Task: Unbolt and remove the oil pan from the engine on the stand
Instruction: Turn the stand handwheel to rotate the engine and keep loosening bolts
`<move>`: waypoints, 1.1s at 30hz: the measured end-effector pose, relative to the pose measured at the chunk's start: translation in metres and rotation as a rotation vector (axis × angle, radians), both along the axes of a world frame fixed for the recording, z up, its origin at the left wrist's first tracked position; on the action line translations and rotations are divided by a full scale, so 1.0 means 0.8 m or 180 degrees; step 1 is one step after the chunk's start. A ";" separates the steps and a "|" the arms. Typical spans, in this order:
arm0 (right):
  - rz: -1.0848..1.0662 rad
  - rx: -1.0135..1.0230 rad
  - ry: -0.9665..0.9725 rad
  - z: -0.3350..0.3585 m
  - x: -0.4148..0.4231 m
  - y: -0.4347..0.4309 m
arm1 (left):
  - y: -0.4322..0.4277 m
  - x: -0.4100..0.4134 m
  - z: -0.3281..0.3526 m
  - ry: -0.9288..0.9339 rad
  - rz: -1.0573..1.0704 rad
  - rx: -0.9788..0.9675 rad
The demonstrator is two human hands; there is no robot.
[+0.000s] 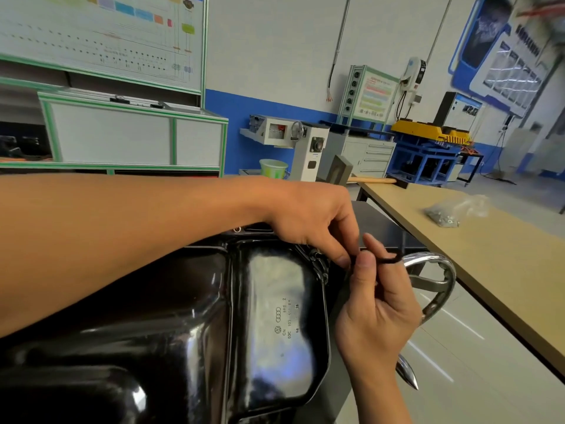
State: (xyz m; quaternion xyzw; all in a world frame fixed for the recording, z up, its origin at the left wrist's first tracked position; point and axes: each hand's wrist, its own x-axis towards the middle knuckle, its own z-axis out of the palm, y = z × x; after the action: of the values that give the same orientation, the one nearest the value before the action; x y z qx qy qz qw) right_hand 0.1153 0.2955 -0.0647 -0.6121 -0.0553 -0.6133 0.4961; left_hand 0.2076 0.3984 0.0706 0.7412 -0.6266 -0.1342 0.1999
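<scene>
Head view: glossy black oil pan (275,316) sat low-centre, just left of both hands. L hand (315,218) reached across pan's far edge, fingertips pinching thin black tool (388,260). R hand (376,304) gripped same tool beside pan's right rim.

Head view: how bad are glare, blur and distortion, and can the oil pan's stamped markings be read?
Head view: glare washes the flat face of the oil pan, its stamped markings only partly legible. Head view: wall posters at upper right are blurred. Head view: the wall conduit leans from wide-angle distortion. Head view: the left hand and right hand, pinching a dark tool, look fairly sharp.
</scene>
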 end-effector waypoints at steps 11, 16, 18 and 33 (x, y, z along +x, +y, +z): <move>0.0025 0.0570 -0.0311 0.000 -0.001 0.003 | -0.011 -0.006 -0.007 0.0022 0.0050 -0.0155; 0.0049 0.0244 -0.0130 -0.003 0.003 0.006 | -0.003 -0.003 -0.002 0.0006 -0.0016 0.0096; 0.0145 0.0196 -0.0060 -0.002 0.003 0.007 | -0.006 -0.006 -0.002 -0.0099 0.0133 -0.0019; 0.0015 0.0190 -0.0090 0.003 0.001 0.011 | -0.004 -0.006 -0.004 -0.0155 0.0051 -0.0130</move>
State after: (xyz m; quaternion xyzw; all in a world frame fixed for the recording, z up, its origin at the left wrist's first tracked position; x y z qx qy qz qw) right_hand 0.1157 0.3041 -0.0626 -0.5881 -0.0454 -0.6221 0.5148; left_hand 0.2029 0.3950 0.0671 0.7450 -0.6280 -0.1018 0.2007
